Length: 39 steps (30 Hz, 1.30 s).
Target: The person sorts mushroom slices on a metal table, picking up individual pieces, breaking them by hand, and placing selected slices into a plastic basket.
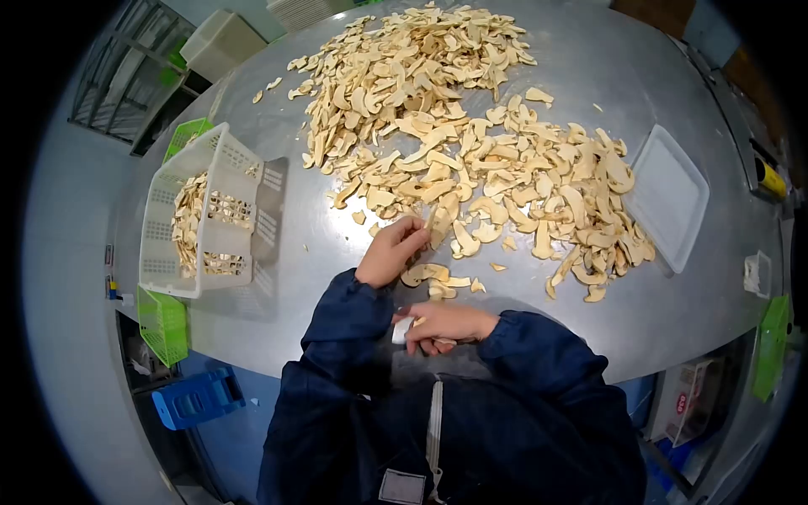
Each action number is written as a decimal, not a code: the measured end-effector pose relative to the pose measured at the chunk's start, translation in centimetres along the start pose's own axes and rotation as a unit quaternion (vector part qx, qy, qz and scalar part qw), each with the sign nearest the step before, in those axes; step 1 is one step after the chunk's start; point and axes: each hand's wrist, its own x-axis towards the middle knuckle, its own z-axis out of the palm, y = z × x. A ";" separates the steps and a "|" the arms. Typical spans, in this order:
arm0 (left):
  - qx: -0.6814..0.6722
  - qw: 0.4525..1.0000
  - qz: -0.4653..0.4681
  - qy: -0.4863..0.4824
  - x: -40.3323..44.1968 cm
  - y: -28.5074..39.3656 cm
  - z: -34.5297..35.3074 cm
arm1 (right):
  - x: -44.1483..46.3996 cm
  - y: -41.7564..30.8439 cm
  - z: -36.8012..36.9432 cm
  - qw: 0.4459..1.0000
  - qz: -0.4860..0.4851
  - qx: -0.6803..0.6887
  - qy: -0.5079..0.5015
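Observation:
My left hand (394, 252) reaches to the near edge of a spread of dried mushroom slices (539, 168). Its thumb and fingers pinch a pale mushroom slice (441, 222) there. Close to my body, my right hand (450, 323) is curled over the table's near edge. A small white object (402, 330) shows at its fingers; its kind cannot be made out. Part of a slice also peeks from under those fingers. Between my hands lie a few loose slices (427, 273).
A white perforated basket (227, 177) partly filled with slice pieces stands at left, with green baskets (162, 326) beside it. At right, a shallow white tray (669, 202) touches the slices. A blue step stool (199, 398) is on the floor. The metal table (311, 337) curves round me.

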 end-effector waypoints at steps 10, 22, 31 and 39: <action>-0.210 0.976 -0.051 -0.020 -2.3 -0.2 -0.5 | -1.8 -2.4 -3.6 0.888 -0.306 0.156 0.307; 0.363 0.867 0.203 0.274 1.3 -0.6 -4.2 | -0.8 -1.7 -2.3 0.821 -0.336 -0.024 0.460; 0.311 0.894 0.189 0.262 1.3 -0.4 -4.5 | -0.5 -1.1 -1.8 0.838 -0.320 -0.107 0.429; -0.044 0.988 0.045 0.138 -1.9 1.1 -1.4 | -0.8 -1.5 -1.9 0.884 -0.296 -0.011 0.361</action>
